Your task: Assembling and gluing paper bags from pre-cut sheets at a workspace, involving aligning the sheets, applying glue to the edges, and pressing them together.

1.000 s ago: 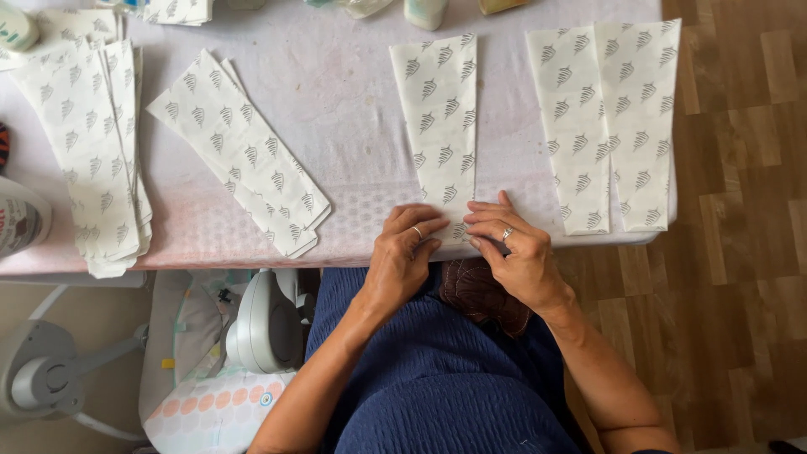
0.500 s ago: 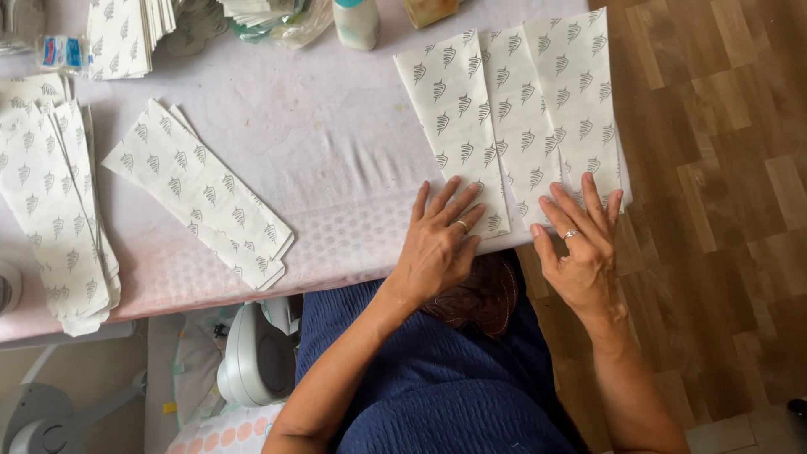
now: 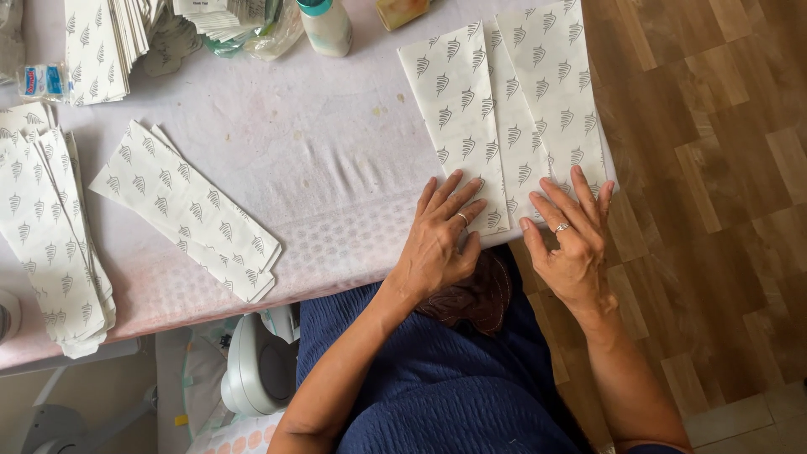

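Wooden floorboards (image 3: 723, 210) run beside a pale cloth-covered surface (image 3: 336, 151). Both hands lie open and flat — the left hand (image 3: 439, 244) and right hand (image 3: 572, 244) press the near ends of the leaf-printed paper strips (image 3: 504, 109). Finished-looking piles (image 3: 189, 210) sit well to the left — more seem left, judging by the stack (image 3: 101, 46) beyond.
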